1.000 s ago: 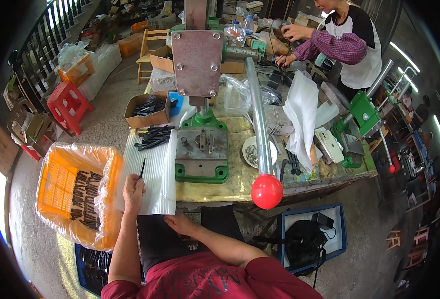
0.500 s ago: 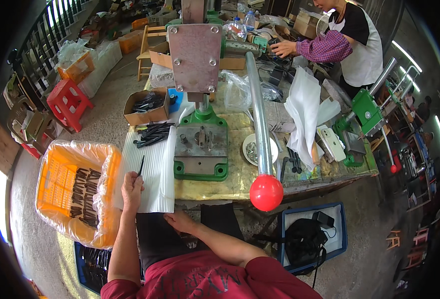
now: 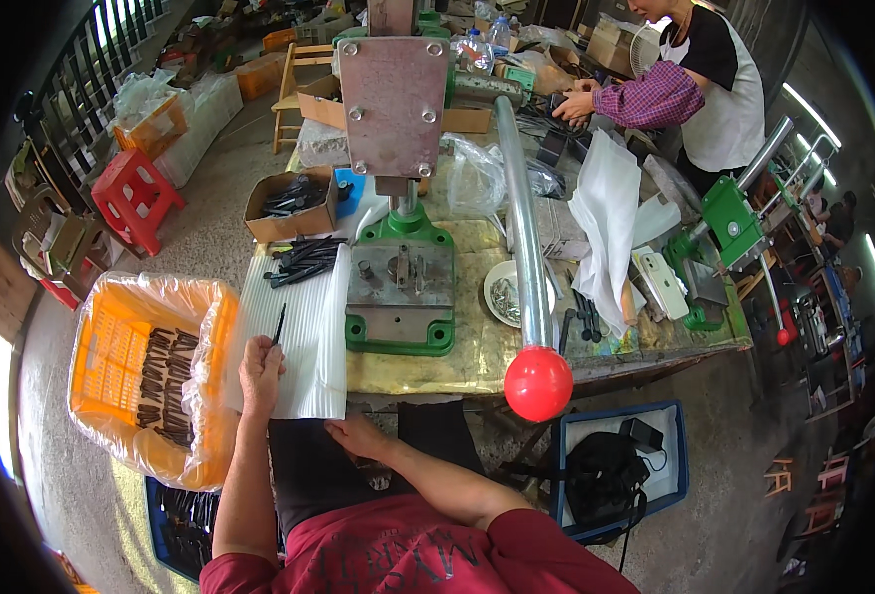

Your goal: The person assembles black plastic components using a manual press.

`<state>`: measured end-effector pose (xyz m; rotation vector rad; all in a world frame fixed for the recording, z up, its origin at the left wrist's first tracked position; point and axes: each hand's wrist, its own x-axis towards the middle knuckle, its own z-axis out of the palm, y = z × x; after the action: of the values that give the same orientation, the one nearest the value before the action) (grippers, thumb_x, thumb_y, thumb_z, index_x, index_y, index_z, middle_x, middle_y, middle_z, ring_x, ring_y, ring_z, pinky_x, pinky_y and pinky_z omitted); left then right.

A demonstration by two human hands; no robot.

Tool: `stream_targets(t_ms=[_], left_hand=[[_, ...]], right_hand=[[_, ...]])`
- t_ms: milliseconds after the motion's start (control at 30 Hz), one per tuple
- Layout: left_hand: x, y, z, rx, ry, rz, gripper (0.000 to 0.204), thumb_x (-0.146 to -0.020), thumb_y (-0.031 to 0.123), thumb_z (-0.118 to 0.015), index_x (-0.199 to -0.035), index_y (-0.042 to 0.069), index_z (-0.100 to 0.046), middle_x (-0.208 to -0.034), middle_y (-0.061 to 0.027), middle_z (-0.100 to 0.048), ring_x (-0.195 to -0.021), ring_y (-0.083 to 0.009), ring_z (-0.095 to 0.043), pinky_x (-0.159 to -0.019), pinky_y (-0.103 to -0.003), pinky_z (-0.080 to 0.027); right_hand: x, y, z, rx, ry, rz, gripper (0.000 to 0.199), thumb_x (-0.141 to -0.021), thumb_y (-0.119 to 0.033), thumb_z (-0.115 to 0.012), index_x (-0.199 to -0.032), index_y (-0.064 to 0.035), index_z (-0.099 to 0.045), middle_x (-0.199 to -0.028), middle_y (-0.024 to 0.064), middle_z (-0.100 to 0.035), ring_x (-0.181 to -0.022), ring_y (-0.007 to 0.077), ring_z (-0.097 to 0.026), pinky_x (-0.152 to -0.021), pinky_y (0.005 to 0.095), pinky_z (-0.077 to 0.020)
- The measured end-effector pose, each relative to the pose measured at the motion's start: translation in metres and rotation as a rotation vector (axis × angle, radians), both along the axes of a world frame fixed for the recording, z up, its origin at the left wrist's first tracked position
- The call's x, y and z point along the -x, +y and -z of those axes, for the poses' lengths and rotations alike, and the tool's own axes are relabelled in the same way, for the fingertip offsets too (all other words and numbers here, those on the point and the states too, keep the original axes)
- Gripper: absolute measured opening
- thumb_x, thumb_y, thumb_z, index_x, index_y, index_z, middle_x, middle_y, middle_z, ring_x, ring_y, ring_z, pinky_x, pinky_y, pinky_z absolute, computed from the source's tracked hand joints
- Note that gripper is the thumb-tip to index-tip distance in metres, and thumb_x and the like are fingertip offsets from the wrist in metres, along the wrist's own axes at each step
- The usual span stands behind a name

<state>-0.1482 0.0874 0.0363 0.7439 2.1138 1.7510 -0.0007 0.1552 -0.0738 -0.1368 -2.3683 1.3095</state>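
Cluttered workshop space seen from above, with a workbench [image 3: 477,361] covered in yellowish sheeting at the centre and a concrete floor around it. On the bench stands a manual press with a green base [image 3: 401,297]. Its long metal lever [image 3: 519,213] slopes toward the viewer and ends in a red ball knob [image 3: 537,384].

At the bench's left edge lies a white ribbed foam sheet [image 3: 294,332]. The person's left hand [image 3: 260,371] rests on the near part of this sheet, fingers pinched together on a thin black rod [image 3: 279,324] that points up and away from the hand. The right hand [image 3: 356,436] lies just below the sheet's near edge, close to the person's lap, fingers loosely together and touching the sheet's lower border; it does not seem to hold anything.

Further back on the foam sheet sits a loose pile of black rods [image 3: 304,259], and behind that an open cardboard box [image 3: 289,203] with more dark parts. Left of the bench, an orange plastic crate [image 3: 150,376] lined with clear film holds rows of dark pieces. Right of the press base is a small white bowl [image 3: 506,294] of metal bits, then a draped white foam sheet [image 3: 608,223].

Below the bench on the right, a blue tray [image 3: 670,465] holds a black bag. At the far side another person [image 3: 700,84] works at the table.
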Motion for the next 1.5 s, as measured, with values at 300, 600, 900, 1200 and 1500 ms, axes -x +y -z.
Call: stream_targets(t_ms=[300, 600, 900, 1200, 1500], left_hand=[[0.000, 0.001, 0.001, -0.011, 0.000, -0.002, 0.008, -0.082, 0.008, -0.045, -0.089, 0.004, -0.044, -0.070, 0.0009, -0.045, -0.059, -0.0041, -0.041, -0.052, -0.016, -0.035], [0.001, 0.001, 0.002, -0.046, -0.042, -0.015, 0.007, -0.083, 0.007, -0.045, -0.089, 0.004, -0.044, -0.070, 0.0009, -0.045, -0.059, -0.0040, -0.041, -0.052, -0.016, -0.035], [0.000, 0.000, 0.001, -0.016, -0.015, 0.000, 0.008, -0.083, 0.006, -0.045, -0.090, 0.004, -0.043, -0.070, 0.0005, -0.045, -0.058, -0.0043, -0.040, -0.052, -0.016, -0.035], [0.004, -0.001, 0.009, -0.043, 0.017, -0.033, 0.010, -0.080, 0.006, -0.048, -0.089, 0.001, -0.046, -0.068, -0.0023, -0.049, -0.056, -0.0065, -0.044, -0.051, -0.019, -0.039], [0.003, 0.000, 0.006, -0.043, 0.010, -0.030, 0.010, -0.080, 0.005, -0.048, -0.089, 0.001, -0.046, -0.068, -0.0026, -0.049, -0.056, -0.0066, -0.044, -0.051, -0.019, -0.038]], right_hand=[[-0.002, 0.002, -0.001, 0.073, -0.150, -0.062, 0.018, -0.079, -0.018, -0.047, -0.081, -0.0015, -0.052, -0.075, 0.0215, -0.053, -0.072, 0.0382, -0.051, -0.060, 0.0404, -0.0414], [-0.002, 0.001, -0.002, 0.013, -0.072, -0.026, 0.017, -0.077, -0.019, -0.048, -0.078, -0.0027, -0.053, -0.067, 0.0187, -0.055, -0.063, 0.0352, -0.054, -0.057, 0.0428, -0.0424], [-0.002, 0.001, 0.000, 0.035, -0.154, -0.053, 0.019, -0.078, -0.020, -0.047, -0.081, -0.0032, -0.055, -0.070, 0.0196, -0.055, -0.066, 0.0359, -0.054, -0.059, 0.0437, -0.0426], [-0.003, 0.003, -0.008, 0.062, -0.200, -0.071, 0.020, -0.078, -0.021, -0.047, -0.083, -0.0027, -0.055, -0.073, 0.0198, -0.056, -0.069, 0.0355, -0.055, -0.063, 0.0428, -0.0430], [-0.004, 0.002, -0.008, 0.055, -0.119, -0.052, 0.018, -0.077, -0.019, -0.047, -0.082, -0.0026, -0.054, -0.070, 0.0200, -0.055, -0.066, 0.0362, -0.054, -0.060, 0.0433, -0.0425]])
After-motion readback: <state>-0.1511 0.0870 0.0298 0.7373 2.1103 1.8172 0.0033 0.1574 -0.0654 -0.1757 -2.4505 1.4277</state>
